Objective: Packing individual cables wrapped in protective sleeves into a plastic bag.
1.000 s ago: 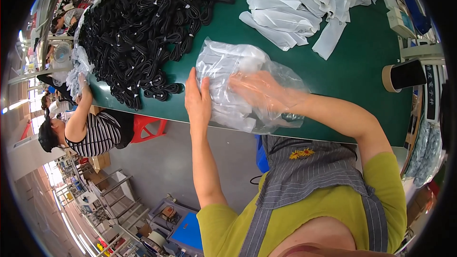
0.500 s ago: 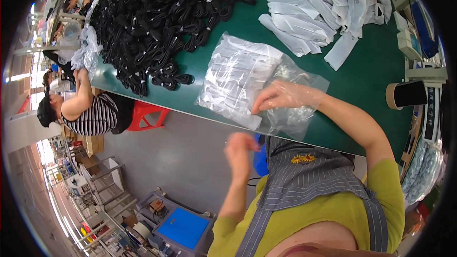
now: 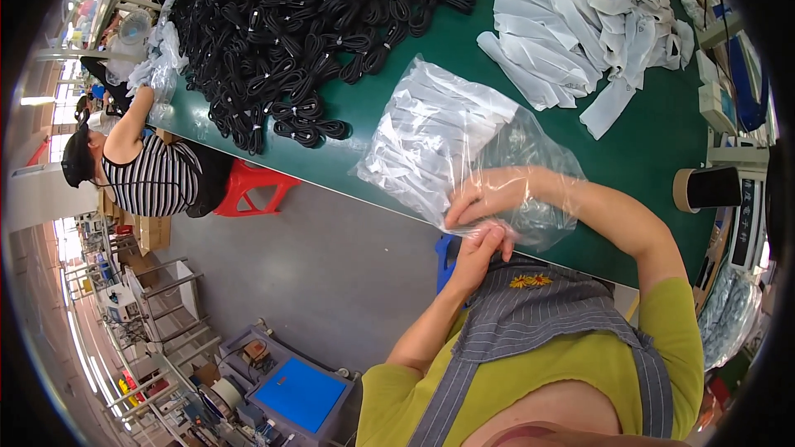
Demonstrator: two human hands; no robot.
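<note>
A clear plastic bag (image 3: 542,149) lies on the table's near edge, with a layer of flat white packets (image 3: 439,120) inside it. My right hand (image 3: 490,193) reaches into the bag through its loose right part. Its fingers are bent and pressed together against the near end of the packets; what they grip, if anything, is hidden. Just below, at the table edge, my left hand (image 3: 484,248) is closed on the bag's near edge, thumb up. The two hands are close together, with film between them.
A large heap of bundled black cables (image 3: 290,33) covers the far left of the green table (image 3: 397,190). A pile of white packets (image 3: 571,33) lies at the far right. A black device (image 3: 714,188) stands by the right edge. Another person (image 3: 157,165) works at left beside a red stool (image 3: 252,189).
My left hand has come up from below the table edge and taken hold of the bag. My right hand has moved slightly nearer and deeper into the bag. The view has shifted a little.
</note>
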